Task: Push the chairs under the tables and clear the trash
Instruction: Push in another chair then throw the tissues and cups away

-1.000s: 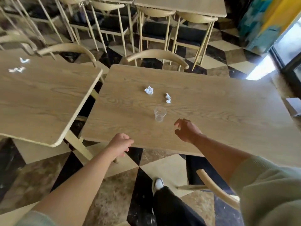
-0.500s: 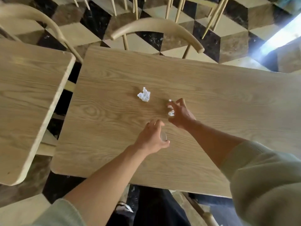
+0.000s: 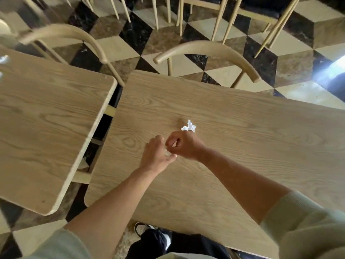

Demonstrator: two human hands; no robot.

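Observation:
On the wooden table (image 3: 242,146) my left hand (image 3: 156,156) is wrapped around a small clear plastic cup (image 3: 166,152), which is mostly hidden by the fingers. Right beside it, my right hand (image 3: 184,145) hovers at the cup's rim with its fingertips pinched on a small paper scrap that barely shows. One crumpled white paper ball (image 3: 189,126) lies on the table just beyond my right hand. A chair with a curved back (image 3: 205,50) stands at the table's far side.
A second wooden table (image 3: 46,128) stands close on the left with white paper bits (image 3: 3,59) at its far left edge and another curved chair back (image 3: 65,34) behind it. More chair legs (image 3: 224,19) rise beyond on the checkered floor (image 3: 140,34).
My left hand came up from the table's near edge and closed around the cup. My right hand picked the right-hand scrap off the table and carried it back over the cup.

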